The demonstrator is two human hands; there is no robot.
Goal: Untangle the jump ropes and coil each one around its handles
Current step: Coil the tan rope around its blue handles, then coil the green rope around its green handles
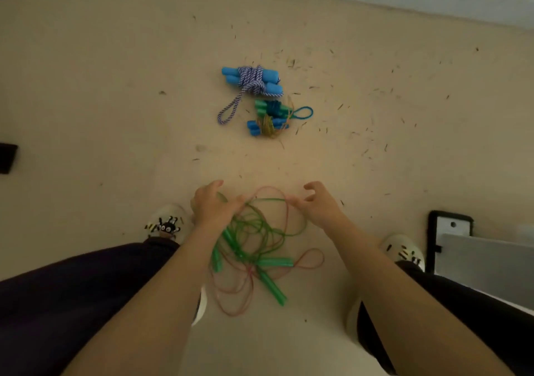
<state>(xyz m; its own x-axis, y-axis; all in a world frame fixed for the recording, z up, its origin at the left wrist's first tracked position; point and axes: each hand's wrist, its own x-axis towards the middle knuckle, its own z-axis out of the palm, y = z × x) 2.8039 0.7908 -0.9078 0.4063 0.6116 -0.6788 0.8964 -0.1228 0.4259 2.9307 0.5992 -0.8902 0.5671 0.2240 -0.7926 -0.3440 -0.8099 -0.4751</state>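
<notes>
Presently the left hand (212, 206) is curling its fingers around green cord at the top of the tangle (254, 242), while the right hand (316, 203) is hovering just beside the loop, fingers spread and bent; whether its thumb is pinching the cord cannot be told. Between the person's feet the green rope (260, 225) and a thin red rope (231, 297) are lying knotted together on the floor (115, 86), green handles (273, 287) loose among them. Farther out, three ropes are sitting finished: a blue-handled striped bundle (251, 79), a green-handled bundle (271, 108) and a small blue-handled bundle (267, 127) touching it. Judging by this, two ropes remain to separate and coil.
</notes>
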